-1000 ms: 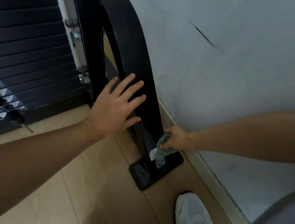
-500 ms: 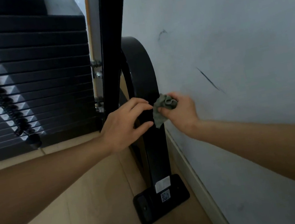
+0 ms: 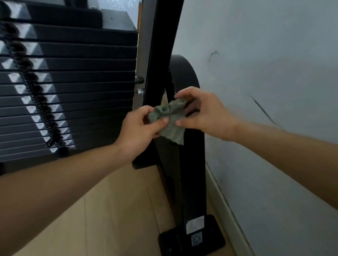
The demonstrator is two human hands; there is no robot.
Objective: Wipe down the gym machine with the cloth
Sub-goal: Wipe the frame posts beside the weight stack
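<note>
A small crumpled grey-green cloth (image 3: pixel 170 121) hangs in the air in front of the gym machine's curved black leg (image 3: pixel 193 173). My left hand (image 3: pixel 139 130) pinches its left side and my right hand (image 3: pixel 203 113) pinches its right side between thumb and fingers. Neither hand touches the machine. The leg arches down to a black foot plate (image 3: pixel 175 254) on the floor, with a white label and a QR sticker near its base. A slanted black frame post (image 3: pixel 160 31) rises behind the cloth.
The black weight stack (image 3: pixel 79 80) with a coiled black cord (image 3: pixel 34 92) fills the upper left. A scuffed pale wall (image 3: pixel 274 54) stands close on the right, with a baseboard (image 3: pixel 228 207) beside the foot plate. Light wooden floor (image 3: pixel 113 226) lies below.
My right hand rose with the cloth from the leg's base to mid height. My left hand left the leg and now pinches the cloth too. The view tilted upward.
</note>
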